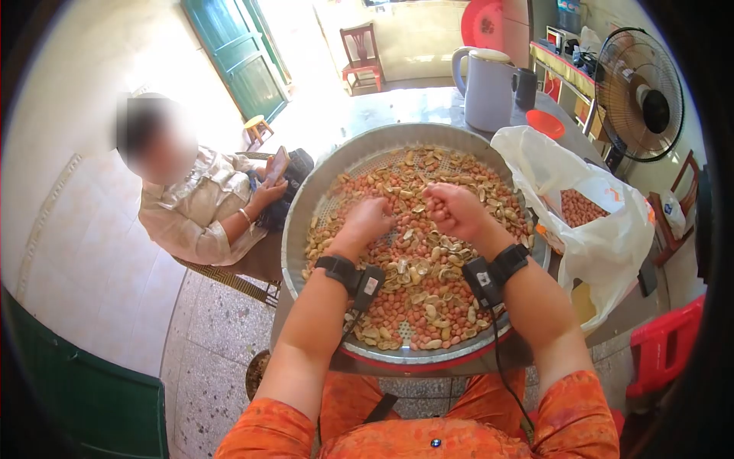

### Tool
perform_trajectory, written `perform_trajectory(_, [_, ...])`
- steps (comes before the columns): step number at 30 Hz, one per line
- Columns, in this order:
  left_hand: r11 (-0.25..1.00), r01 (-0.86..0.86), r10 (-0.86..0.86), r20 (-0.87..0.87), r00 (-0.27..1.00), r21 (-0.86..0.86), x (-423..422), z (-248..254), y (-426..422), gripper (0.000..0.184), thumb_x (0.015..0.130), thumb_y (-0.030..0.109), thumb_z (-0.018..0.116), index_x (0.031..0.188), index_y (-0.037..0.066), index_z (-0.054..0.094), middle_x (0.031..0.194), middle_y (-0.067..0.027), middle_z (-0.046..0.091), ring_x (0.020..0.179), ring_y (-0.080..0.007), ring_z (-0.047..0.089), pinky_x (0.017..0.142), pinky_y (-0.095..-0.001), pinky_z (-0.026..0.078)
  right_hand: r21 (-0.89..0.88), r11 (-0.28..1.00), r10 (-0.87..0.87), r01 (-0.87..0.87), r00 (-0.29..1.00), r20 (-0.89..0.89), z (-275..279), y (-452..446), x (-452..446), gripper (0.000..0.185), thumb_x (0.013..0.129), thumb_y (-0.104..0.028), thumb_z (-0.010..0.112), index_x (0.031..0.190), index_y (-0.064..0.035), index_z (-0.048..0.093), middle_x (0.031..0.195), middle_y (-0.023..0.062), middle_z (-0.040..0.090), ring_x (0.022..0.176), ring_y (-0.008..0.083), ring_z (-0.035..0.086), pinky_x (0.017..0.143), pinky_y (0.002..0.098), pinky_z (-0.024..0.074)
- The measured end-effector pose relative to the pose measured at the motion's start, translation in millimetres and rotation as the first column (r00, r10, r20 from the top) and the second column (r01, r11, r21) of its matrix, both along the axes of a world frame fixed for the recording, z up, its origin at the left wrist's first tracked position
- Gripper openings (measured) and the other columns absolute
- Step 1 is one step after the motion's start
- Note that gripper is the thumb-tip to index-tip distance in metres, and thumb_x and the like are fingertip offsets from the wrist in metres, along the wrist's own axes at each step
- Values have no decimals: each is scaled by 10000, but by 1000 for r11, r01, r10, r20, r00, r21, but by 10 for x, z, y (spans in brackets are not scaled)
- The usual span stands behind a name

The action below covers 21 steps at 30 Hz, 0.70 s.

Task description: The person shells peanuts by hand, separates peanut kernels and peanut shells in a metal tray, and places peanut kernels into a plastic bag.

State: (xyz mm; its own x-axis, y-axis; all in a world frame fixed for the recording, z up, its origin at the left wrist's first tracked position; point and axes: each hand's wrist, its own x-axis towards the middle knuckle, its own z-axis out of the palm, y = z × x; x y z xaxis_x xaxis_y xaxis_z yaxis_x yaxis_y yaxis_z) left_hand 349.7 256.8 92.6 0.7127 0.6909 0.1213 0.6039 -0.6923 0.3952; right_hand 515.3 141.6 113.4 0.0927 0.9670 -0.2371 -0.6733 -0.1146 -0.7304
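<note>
A wide round metal tray with a perforated bottom (293,256) stands in front of me, full of shelled red-skinned peanuts (453,294) mixed with broken peanut shells (417,271). Over the left middle of the tray, my left hand (370,219) is closed, its fingers curled low against the heap; what they hold, if anything, is hidden. My right hand (465,216) is closed around several peanuts, whose red skins show between its fingers and thumb. It hovers just over the heap, to the right of my left hand and apart from it.
A white plastic bag (612,260) holding peanuts stands right of the tray. Behind are a jug (488,90), a dark mug (525,88) and a red bowl (545,123). A fan (641,96) is at right. A seated person (202,199) holds a phone at left.
</note>
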Motion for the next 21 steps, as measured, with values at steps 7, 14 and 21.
perform_trajectory(7, [958,272,-279,-79,957,-87,117,-92,-154,190,721,185,576,832,31,569,805,-138,598,774,-282,579,670,-365,454,148,988,24,-48,988,155,16,-7,10,196,898,-257,453,854,-68,481,568,-26,418,395,35,323,312,166,241])
perform_trajectory(14, [972,207,-218,-102,971,-110,109,-84,-199,182,700,173,545,808,26,542,783,-148,588,783,-301,568,675,-376,446,66,995,50,-71,960,277,-25,14,-20,211,892,-252,468,833,-50,479,563,-17,430,385,34,329,308,167,241])
perform_trajectory(21, [966,245,-245,10,970,-87,112,-145,-157,170,747,176,537,835,30,534,798,-149,586,784,-309,566,674,-378,445,17,995,90,-100,944,316,-17,34,-40,162,856,-204,526,840,-44,505,602,6,488,412,45,397,315,170,261])
